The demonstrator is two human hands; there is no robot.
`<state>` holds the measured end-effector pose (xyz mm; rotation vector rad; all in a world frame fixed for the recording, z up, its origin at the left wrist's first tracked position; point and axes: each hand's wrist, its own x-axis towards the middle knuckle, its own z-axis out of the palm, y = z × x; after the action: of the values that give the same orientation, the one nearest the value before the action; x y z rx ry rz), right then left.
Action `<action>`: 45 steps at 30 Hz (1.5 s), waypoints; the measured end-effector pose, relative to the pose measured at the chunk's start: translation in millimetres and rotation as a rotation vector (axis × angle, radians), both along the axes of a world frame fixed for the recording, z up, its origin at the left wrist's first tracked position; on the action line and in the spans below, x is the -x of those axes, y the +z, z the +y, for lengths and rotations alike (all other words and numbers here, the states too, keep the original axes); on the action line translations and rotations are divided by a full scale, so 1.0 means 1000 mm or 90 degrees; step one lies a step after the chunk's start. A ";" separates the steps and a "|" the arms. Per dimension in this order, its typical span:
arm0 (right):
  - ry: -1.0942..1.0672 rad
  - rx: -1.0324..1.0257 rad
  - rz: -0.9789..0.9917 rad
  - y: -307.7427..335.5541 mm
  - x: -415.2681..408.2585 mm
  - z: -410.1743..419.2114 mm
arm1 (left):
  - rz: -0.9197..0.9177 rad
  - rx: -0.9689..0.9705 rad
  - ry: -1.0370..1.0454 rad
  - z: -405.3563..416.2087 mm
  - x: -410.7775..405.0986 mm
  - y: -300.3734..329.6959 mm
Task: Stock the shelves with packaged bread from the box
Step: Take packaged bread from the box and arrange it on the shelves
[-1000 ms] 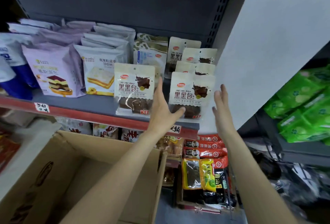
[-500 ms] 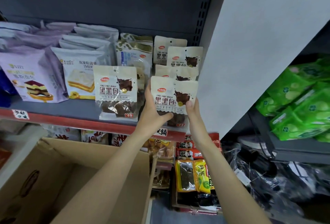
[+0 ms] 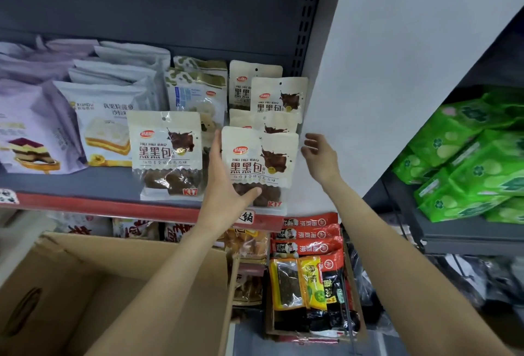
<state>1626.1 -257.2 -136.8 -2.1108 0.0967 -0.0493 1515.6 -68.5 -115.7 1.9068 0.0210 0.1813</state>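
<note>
Shop aisle, grey metal shelf (image 3: 85,185) with a red front lip; dark slotted upright at the back right, a plain white panel (image 3: 397,72) closing the bay on that side. Further right, a second grey rack stacked with glossy green packs (image 3: 467,163).

My left hand (image 3: 224,185) holds the front bread packet (image 3: 259,165) upright at the shelf's right end: fingers flat up its left edge, thumb curled across the lower front over the clear window. Packet is cream plastic film, scalloped window edge, dark brown buns showing through (red "K17" at the corner). More of the same stand in a row behind it. A twin packet (image 3: 167,154) stands just to the left, apart from my hand.

My right hand (image 3: 320,157) hangs beside the packet's right edge, not touching, fingers loosely curled, holding nothing.

Left along the shelf: white pillow bags (image 3: 107,126) printed with sliced cake, then matte lilac bags (image 3: 28,129).

Below, the cardboard box (image 3: 71,284), flaps up, brown and corrugated. Beside it, red and yellow sachets (image 3: 307,256) in a small crate.
</note>
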 end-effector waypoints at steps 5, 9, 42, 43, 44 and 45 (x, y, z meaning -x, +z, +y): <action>-0.097 -0.146 0.068 -0.017 -0.007 0.021 | 0.003 -0.021 0.010 0.005 0.000 0.003; -0.184 -0.218 0.028 -0.022 -0.012 0.028 | 0.001 -0.023 -0.006 0.008 0.002 0.004; 0.168 -0.336 0.109 -0.003 0.040 0.060 | -0.055 -0.013 0.096 -0.003 -0.004 0.000; 0.168 -0.331 0.109 -0.004 0.038 0.059 | -0.054 -0.015 0.096 -0.004 -0.004 0.001; 0.168 -0.334 0.112 -0.003 0.037 0.059 | -0.050 -0.018 0.095 -0.003 -0.004 0.001; 0.165 -0.341 0.114 -0.004 0.038 0.058 | -0.048 -0.021 0.092 -0.003 -0.004 0.001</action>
<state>1588.3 -198.9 -140.7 -1.5734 -0.0537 0.2917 1519.1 -71.7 -114.5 1.9309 0.1061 0.3536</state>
